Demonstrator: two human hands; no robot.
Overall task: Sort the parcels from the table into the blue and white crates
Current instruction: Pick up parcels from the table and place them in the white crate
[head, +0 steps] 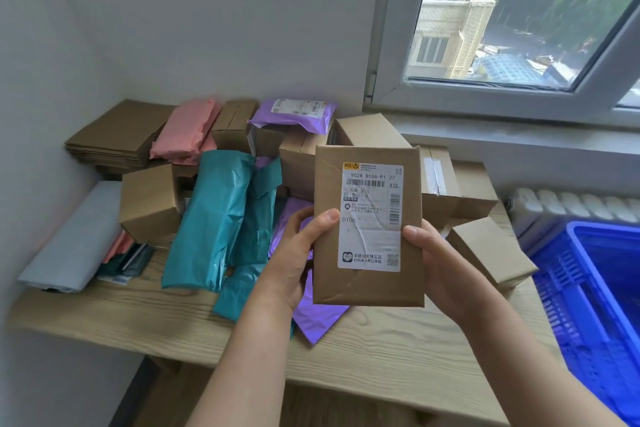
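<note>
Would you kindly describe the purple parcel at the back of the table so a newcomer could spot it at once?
From the window, look down and left to the back of the table, where a purple mailer lies atop brown boxes. Unlike the purple bag nearer the front, it shows a white label.

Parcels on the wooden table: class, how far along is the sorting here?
Done: nothing evident; the visible part of the blue plastic crate holds no parcels, and the white crate is out of view. In hand: the left hand and right hand hold a flat brown paper parcel with a white label. To do: teal plastic mailers and brown cardboard boxes crowd the light wooden table.
</note>
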